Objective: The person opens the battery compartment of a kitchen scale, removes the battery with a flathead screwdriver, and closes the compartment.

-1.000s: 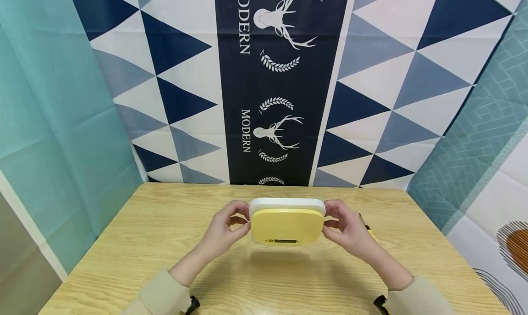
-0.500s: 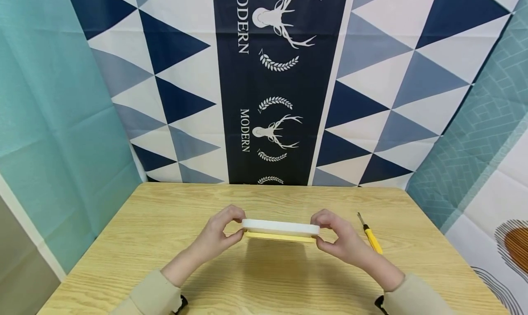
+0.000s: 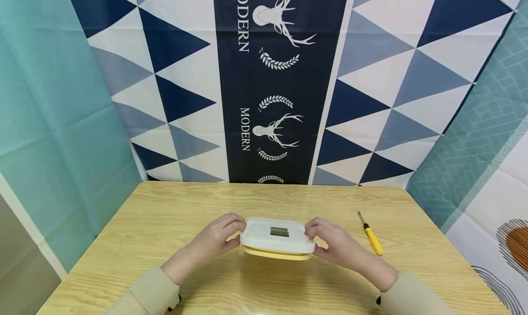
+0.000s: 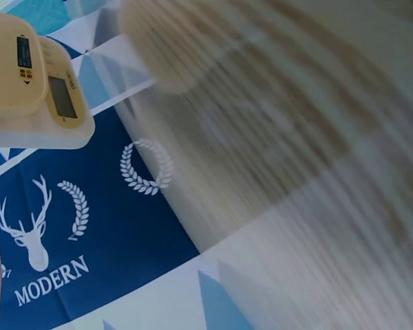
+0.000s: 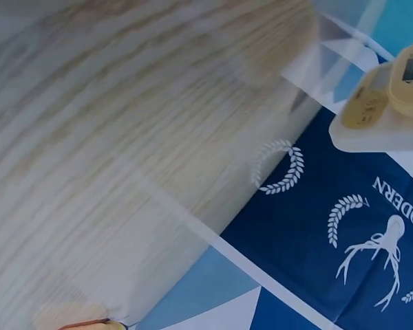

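Your left grip (image 3: 216,236) and right grip (image 3: 338,241) pinched the upturned kitchen scale (image 3: 260,238), lower centre of frame; uneven pressure could have tipped it onto the counter (image 3: 181,207).

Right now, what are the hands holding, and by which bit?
A white and yellow scale, by opposite side edges: the left hand grips one, the right hand the other.

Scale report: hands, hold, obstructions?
Left hand and right hand grip opposite ends. Scale white side up, yellow side down. Yellow screwdriver off right, clear of scale.
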Motion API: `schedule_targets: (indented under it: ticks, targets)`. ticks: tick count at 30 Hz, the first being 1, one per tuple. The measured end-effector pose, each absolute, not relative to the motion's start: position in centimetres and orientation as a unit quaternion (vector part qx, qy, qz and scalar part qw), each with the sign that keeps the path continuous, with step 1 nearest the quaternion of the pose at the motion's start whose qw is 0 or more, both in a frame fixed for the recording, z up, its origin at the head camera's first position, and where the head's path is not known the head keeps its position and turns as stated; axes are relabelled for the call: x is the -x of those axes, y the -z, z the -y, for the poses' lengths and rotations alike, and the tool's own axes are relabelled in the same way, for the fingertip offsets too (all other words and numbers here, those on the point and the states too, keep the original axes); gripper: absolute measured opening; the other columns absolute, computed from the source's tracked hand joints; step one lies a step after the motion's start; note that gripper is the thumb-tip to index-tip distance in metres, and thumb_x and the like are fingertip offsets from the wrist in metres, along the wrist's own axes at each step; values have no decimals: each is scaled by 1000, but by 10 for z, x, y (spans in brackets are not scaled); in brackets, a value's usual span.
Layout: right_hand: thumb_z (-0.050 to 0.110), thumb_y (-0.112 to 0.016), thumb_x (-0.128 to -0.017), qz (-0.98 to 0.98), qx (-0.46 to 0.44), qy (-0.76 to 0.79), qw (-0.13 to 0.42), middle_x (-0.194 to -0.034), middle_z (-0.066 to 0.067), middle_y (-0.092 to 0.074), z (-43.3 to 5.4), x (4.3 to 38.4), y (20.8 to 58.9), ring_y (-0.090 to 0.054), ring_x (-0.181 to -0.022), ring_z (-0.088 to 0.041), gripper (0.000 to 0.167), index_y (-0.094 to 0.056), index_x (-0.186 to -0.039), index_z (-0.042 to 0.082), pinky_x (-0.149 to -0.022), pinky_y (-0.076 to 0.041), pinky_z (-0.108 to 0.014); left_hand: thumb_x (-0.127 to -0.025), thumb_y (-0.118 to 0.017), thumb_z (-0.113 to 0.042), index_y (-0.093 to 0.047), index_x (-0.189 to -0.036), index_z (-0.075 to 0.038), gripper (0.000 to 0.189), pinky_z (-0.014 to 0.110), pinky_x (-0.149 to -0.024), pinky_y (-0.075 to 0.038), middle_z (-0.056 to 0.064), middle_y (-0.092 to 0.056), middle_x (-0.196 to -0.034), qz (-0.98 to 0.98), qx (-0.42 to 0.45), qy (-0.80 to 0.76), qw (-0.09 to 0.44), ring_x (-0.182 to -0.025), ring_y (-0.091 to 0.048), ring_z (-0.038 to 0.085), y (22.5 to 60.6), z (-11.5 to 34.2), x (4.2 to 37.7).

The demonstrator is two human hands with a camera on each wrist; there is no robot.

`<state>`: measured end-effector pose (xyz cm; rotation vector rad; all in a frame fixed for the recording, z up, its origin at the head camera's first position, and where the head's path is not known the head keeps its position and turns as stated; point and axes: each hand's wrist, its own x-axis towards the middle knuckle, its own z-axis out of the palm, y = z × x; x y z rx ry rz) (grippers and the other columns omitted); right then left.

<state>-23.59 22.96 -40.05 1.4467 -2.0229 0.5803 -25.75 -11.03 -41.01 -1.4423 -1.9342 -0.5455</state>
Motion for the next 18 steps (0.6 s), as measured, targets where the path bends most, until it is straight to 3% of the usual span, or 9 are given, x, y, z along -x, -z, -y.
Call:
schedule_targets:
  ticks: [3, 11, 18]
  targets:
    - [22, -40, -96, 757, -545, -188, 307, -98, -3, -58, -228, 238, 403, -58, -84, -13, 19, -52, -92, 8, -70, -52, -17, -73, -77, 2, -54, -96, -8, 35, 17, -83, -51, 3, -57, -102, 733, 560, 193, 336, -92, -58, 14, 413, 111, 260]
    - [14, -34, -97, 737, -575, -125, 333, -98, -4, -60, -229, 245, 411, -59, -88, -15, 22, -54, -89, 9, -74, -53, -21, -86, -56, 1, -56, -95, -8, 13, 21, -88, -51, 4, -59, -99, 705, 598, 138, 356, -91, -59, 16, 418, 111, 266]
    - [9, -33, -97, 721, -598, -105, 334, -100, -5, -60, -231, 254, 419, -59, -87, -16, 23, -55, -90, 8, -75, -52, -26, -82, -62, 2, -54, -97, -10, 21, 20, -87, -50, 2, -59, -101, 717, 606, 105, 328, -91, -57, 14, 422, 111, 269]
